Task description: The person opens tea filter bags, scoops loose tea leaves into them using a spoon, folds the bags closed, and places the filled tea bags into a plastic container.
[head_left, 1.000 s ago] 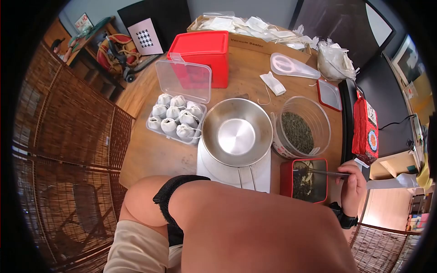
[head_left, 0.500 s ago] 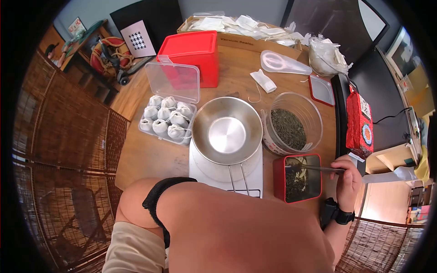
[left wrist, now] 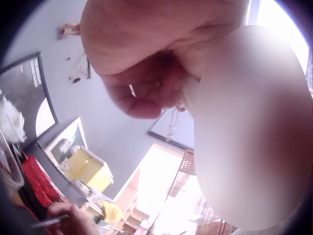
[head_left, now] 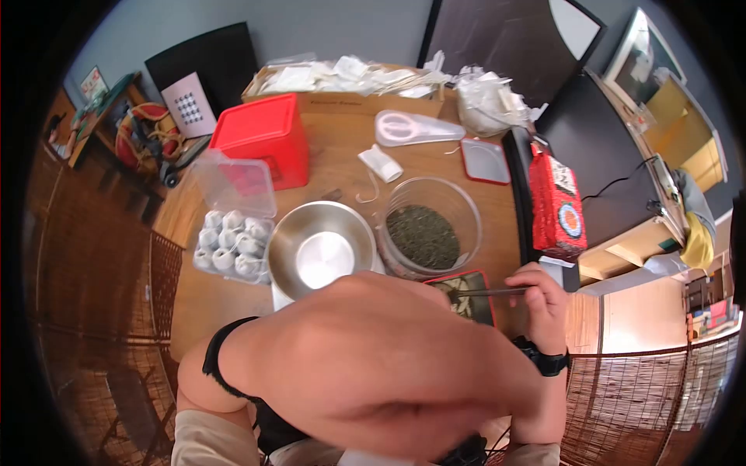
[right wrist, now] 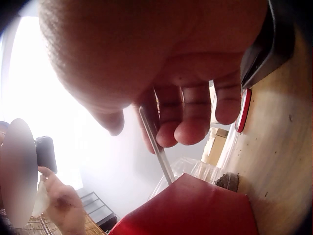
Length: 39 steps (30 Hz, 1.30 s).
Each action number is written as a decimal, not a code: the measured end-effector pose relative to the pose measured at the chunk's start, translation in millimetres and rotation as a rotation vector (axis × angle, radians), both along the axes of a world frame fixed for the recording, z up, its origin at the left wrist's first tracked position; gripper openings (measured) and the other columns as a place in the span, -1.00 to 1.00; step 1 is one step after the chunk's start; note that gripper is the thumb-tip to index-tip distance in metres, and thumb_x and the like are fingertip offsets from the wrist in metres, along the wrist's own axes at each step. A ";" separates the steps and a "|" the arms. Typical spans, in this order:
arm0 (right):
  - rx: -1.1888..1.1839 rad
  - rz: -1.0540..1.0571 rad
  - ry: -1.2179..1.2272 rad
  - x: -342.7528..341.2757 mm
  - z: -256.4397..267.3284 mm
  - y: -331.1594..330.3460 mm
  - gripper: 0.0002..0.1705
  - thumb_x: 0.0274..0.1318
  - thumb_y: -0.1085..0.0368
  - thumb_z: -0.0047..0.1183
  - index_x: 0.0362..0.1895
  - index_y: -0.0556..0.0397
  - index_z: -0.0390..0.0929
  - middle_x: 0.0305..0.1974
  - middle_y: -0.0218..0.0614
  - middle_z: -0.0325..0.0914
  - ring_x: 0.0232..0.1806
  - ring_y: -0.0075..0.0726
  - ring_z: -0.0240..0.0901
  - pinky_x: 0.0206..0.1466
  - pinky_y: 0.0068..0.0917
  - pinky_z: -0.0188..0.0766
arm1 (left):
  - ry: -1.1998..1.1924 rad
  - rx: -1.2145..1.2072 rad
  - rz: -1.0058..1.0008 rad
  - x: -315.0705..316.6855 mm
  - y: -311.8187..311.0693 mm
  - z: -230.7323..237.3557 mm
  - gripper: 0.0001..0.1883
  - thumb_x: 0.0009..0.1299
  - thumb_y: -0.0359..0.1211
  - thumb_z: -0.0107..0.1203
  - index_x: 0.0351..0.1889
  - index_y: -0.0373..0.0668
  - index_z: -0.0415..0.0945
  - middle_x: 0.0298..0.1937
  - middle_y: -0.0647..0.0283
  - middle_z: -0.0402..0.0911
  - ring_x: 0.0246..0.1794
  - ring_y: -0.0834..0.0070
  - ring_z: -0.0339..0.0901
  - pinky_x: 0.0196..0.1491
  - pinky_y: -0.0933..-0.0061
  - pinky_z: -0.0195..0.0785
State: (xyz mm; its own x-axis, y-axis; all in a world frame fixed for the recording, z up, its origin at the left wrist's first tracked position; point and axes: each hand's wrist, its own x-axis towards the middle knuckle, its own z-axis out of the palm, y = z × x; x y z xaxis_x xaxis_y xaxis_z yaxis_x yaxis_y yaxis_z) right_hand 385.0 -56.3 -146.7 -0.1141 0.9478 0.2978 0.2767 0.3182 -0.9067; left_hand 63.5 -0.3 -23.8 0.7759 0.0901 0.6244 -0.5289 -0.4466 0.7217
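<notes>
My right hand [head_left: 544, 299] grips the handle of a metal utensil [head_left: 499, 292], whose far end is in the open red tin [head_left: 489, 289] with dried leaves. In the right wrist view its fingers [right wrist: 192, 117] curl by the thin handle [right wrist: 161, 154], above the tin [right wrist: 195, 210]. My left hand [right wrist: 64, 205] is raised beside the blurred face area, fingers curled at a small pale thing [right wrist: 43, 200]; the left wrist view shows this hand [left wrist: 146, 63] close up. What the pale thing is cannot be told. My left forearm hides the steel pan's [head_left: 361, 233] handle.
A clear tub [head_left: 475, 225] of dark leaves stands behind the tin. Left of the pan is an open clear box [head_left: 272, 186] of several white pouches. Behind are a red container [head_left: 291, 151], a flat white bag [head_left: 381, 163] and a carton [head_left: 373, 103]; a red packet [head_left: 556, 206] stands right.
The head view has shifted, so the table's things appear farther left. My left forearm now covers the pan handle and part of the tin. The right hand still holds the utensil there.
</notes>
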 end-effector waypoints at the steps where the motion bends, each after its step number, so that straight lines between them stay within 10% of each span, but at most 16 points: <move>1: -0.014 -0.008 0.008 -1.9 1.4 -1.1 -0.62 0.45 0.11 0.04 -0.09 0.24 0.64 -0.22 -0.31 0.47 -0.32 -0.50 0.42 -0.24 -0.56 0.33 | 0.057 0.033 0.167 2.1 -4.7 -1.4 -0.86 0.31 -0.26 0.30 -0.36 -0.12 0.70 -0.43 0.27 0.59 -0.45 0.28 0.56 -0.37 0.24 0.39; 3: 0.010 -0.029 -0.044 -1.7 3.9 -0.4 -0.72 0.40 0.22 0.06 -0.08 0.21 0.65 -0.19 -0.34 0.46 -0.27 -0.52 0.38 -0.22 -0.58 0.32 | 0.166 0.097 0.510 5.0 -8.5 -3.3 -0.90 0.35 -0.35 0.31 -0.26 -0.15 0.74 -0.37 0.27 0.64 -0.41 0.27 0.56 -0.34 0.26 0.35; 17: 0.361 -0.398 -0.100 -7.2 12.0 -8.4 -0.83 0.17 0.49 0.19 -0.12 0.13 0.65 -0.22 -0.37 0.39 -0.27 -0.52 0.25 -0.19 -0.57 0.24 | 0.300 0.293 0.599 21.8 -2.9 -21.7 -0.82 0.35 -0.39 0.33 -0.11 -0.13 0.66 -0.29 0.22 0.61 -0.31 0.23 0.58 -0.25 0.23 0.46; 26: 0.552 -0.086 -0.569 -48.8 55.6 -23.4 -0.55 -0.13 0.43 0.43 -0.04 -0.04 0.68 -0.14 -0.34 0.53 -0.14 -0.19 0.44 -0.05 -0.27 0.30 | 0.320 0.396 0.712 22.1 -11.8 -22.4 -0.69 0.24 -0.54 0.23 -0.04 -0.13 0.60 -0.21 0.20 0.67 -0.20 0.17 0.64 -0.12 0.23 0.53; 39: 0.495 0.053 -0.598 -72.5 69.1 -23.1 -0.62 -0.09 0.31 0.46 -0.12 -0.14 0.67 -0.13 -0.45 0.48 -0.17 -0.30 0.45 -0.03 -0.28 0.25 | 0.345 0.466 0.635 14.8 -19.7 -21.5 -0.64 0.25 -0.50 0.27 0.02 -0.11 0.54 -0.16 0.19 0.65 -0.15 0.14 0.64 -0.03 0.20 0.53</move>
State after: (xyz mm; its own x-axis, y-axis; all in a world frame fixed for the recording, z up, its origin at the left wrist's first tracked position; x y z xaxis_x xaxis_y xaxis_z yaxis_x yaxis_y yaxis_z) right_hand 312.5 -79.3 -77.6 -0.4306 0.7094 0.5580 0.6472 0.6736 -0.3569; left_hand 78.3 -20.0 -45.3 0.8184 0.3646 0.4442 0.1367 -0.8743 0.4657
